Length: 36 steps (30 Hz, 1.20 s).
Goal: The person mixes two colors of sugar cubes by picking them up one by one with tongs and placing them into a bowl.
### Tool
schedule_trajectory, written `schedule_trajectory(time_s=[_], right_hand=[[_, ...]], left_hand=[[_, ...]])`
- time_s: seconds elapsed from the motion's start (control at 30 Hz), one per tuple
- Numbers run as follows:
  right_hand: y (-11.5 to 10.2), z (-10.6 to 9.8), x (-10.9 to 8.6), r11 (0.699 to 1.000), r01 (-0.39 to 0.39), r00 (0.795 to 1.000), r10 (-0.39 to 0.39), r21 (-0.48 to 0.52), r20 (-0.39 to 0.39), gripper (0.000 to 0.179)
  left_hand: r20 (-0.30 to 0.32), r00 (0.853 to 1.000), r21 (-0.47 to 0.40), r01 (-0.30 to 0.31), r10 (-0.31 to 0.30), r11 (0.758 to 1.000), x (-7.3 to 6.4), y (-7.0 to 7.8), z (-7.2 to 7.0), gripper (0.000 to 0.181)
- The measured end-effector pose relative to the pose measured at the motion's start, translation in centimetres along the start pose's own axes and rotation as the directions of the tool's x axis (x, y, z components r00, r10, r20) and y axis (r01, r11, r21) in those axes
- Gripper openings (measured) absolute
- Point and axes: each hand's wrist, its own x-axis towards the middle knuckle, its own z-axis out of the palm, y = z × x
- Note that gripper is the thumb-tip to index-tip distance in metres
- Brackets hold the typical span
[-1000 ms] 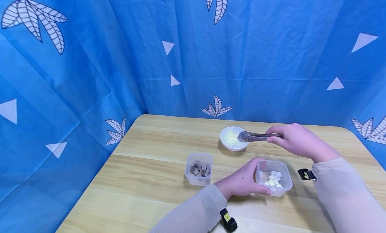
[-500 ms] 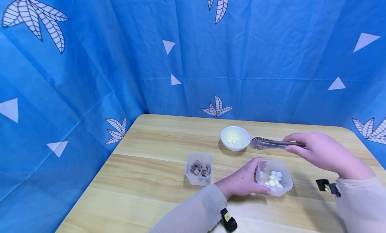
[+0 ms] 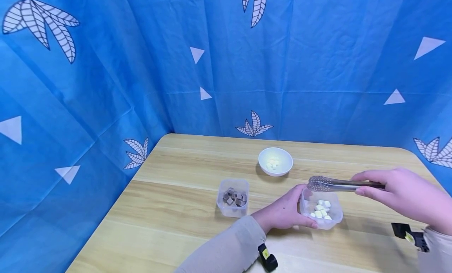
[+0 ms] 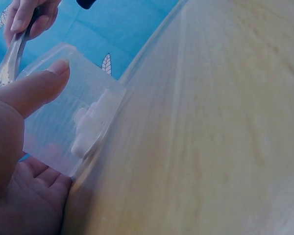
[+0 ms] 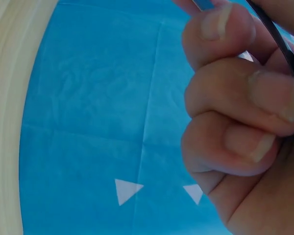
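My left hand (image 3: 287, 210) grips a clear plastic container (image 3: 333, 218) from its left side, thumb at the near wall and fingers round the far corner. Several white cubes that look like marshmallows (image 3: 320, 209) lie inside it. In my right hand (image 3: 399, 188) I hold metal tongs (image 3: 342, 185) with perforated tips, nothing showing between them. The tips overlap the container's back rim in the head view. In the left wrist view the tongs (image 4: 12, 61) slant down behind my thumb. The right wrist view shows curled fingers (image 5: 230, 93) around the handle.
A white bowl (image 3: 263, 165) with several small pale pieces stands behind the container. To the left is a second clear container (image 3: 233, 214) holding several brown cubes. A blue patterned curtain (image 3: 226, 69) hangs along the wooden table's (image 3: 169, 210) back and left edges.
My right hand has drawn the tongs from over the white bowl rightward and toward me, to the clear container's back rim. The left hand and container have stayed put.
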Motion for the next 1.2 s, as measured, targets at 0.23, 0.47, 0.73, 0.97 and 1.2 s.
schedule_trajectory(time_s=[0.23, 0.47, 0.73, 0.97, 1.2], right_hand=[[-0.2, 0.4, -0.4, 0.999, -0.031, 0.996, 0.029, 0.021, 0.087, 0.033], [-0.6, 1.2, 0.2, 0.992, 0.0, 0.982, -0.024, 0.129, 0.188, 0.031], [-1.8, 2.4, 1.1, 0.992, 0.02, 0.972, -0.048, 0.125, 0.228, 0.027], [-2.0, 2.7, 1.6, 0.999, 0.025, 0.986, -0.028, 0.021, 0.166, 0.027], [-2.1, 2.1, 1.6, 0.999, 0.022, 0.994, -0.019, -0.024, 0.112, 0.025]], left_hand=[[-0.003, 1.0, -0.022, -0.009, 0.009, 1.0, 0.1, -0.2, 0.0, 0.105], [0.016, 0.999, -0.043, -0.04, 0.041, 0.998, 0.2, -0.4, -0.2, 0.099], [0.013, 0.998, -0.045, -0.055, 0.056, 0.997, 0.3, -0.4, 0.0, 0.099], [0.019, 0.998, -0.042, -0.056, 0.057, 0.998, 0.2, -0.4, -0.1, 0.099], [0.024, 0.999, -0.047, -0.044, 0.045, 0.998, 0.3, -0.3, -0.2, 0.098]])
